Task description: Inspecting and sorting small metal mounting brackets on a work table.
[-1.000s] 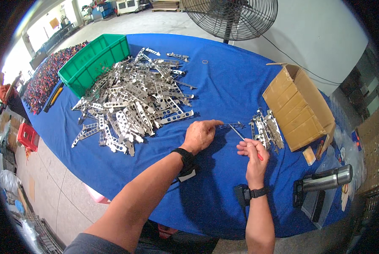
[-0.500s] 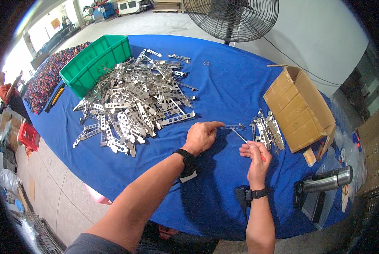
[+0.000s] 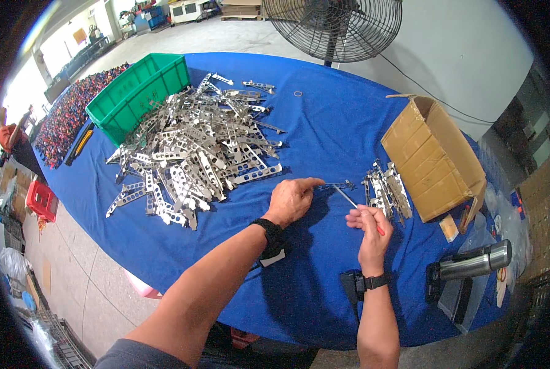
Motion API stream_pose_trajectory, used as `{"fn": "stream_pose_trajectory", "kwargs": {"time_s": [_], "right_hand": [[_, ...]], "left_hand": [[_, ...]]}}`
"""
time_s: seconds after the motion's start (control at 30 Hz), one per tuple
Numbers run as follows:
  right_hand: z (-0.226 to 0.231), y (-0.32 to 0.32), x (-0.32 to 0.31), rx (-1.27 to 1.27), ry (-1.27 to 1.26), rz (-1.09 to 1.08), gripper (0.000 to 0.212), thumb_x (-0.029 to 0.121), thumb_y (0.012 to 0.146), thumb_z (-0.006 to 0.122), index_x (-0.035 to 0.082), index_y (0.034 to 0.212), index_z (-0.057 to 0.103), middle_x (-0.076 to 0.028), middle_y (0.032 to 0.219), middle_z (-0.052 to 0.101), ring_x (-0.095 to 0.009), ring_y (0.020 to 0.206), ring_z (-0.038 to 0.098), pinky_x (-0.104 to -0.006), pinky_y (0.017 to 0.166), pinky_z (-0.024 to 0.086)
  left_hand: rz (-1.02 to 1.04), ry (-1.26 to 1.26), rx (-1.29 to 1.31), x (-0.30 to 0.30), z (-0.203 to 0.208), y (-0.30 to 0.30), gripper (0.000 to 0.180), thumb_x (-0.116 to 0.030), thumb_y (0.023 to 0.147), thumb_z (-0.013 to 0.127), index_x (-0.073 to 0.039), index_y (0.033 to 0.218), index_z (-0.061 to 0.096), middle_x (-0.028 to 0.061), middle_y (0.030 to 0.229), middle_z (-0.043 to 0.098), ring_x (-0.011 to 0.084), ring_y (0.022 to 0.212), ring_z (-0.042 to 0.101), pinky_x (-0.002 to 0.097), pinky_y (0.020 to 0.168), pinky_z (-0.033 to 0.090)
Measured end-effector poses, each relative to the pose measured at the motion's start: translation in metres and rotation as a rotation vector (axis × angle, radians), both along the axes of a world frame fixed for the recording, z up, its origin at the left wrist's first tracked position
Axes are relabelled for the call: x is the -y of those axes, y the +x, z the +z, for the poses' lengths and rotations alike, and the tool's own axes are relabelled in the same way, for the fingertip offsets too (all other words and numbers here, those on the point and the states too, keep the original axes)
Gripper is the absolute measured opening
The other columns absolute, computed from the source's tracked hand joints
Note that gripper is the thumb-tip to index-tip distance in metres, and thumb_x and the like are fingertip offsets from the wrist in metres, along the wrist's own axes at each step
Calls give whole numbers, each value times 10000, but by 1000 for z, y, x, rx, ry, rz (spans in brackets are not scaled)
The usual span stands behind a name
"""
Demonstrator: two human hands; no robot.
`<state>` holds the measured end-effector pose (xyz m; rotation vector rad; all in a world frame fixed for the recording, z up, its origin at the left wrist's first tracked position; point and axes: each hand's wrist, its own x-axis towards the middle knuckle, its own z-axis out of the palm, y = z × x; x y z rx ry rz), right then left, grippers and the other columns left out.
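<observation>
My left hand [image 3: 292, 200] is closed at the near end of a slim perforated metal strip [image 3: 337, 185], its index finger and thumb at the strip's left tip. The strip lies low over the blue cloth. My right hand [image 3: 371, 238] grips a screwdriver-like tool [image 3: 347, 197] with a thin metal shaft and a red handle end. Its tip meets the strip near the middle; the exact contact is too small to tell. Just right of the strip lies a small stack of similar metal strips [image 3: 388, 192]. A large heap of them [image 3: 195, 144] spreads on the left.
Behind the heap stands a green plastic crate [image 3: 141, 92]. An open cardboard box [image 3: 431, 161] is at the right, with a steel flask [image 3: 474, 261] nearer me. A fan [image 3: 333, 27] stands beyond the blue-covered table [image 3: 324, 129]. A small ring [image 3: 297, 94] lies on the cloth.
</observation>
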<state>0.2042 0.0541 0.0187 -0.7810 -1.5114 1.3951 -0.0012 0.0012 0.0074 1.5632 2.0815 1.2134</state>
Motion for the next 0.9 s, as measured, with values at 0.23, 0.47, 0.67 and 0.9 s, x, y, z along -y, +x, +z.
{"fn": "stream_pose_trajectory", "kwargs": {"time_s": [0.23, 0.47, 0.67, 0.9], "right_hand": [[-1, -1, 1, 2, 3, 4, 213, 105, 976, 497, -57, 1007, 632, -152, 889, 684, -210, 768, 689, -317, 691, 567], [1, 0, 1, -7, -52, 5, 224, 121, 980, 492, -53, 1006, 630, -152, 885, 681, -210, 773, 688, -315, 697, 563], [-2, 1, -1, -14, -63, -35, 228, 129, 982, 491, -52, 1009, 629, -152, 887, 682, -209, 772, 686, -317, 695, 562], [-1, -1, -1, 11, -17, -15, 226, 126, 982, 499, -55, 997, 634, -151, 886, 685, -204, 771, 686, -313, 695, 560]], "left_hand": [[-6, 40, 16, 1, -3, 0, 308, -101, 857, 528, -154, 1094, 716, 192, 766, 657, 369, 721, 647, 457, 676, 506], [-1, 109, -7, -2, -13, -3, 282, -117, 863, 542, -138, 1080, 720, 190, 697, 629, 359, 645, 630, 447, 613, 486], [-9, -11, 19, -2, -1, 2, 300, -111, 869, 529, -165, 1096, 718, 185, 846, 691, 368, 798, 667, 466, 729, 522], [7, 56, -13, -1, -5, 0, 296, -115, 867, 534, -167, 1090, 720, 185, 811, 680, 366, 773, 661, 463, 713, 518]]}}
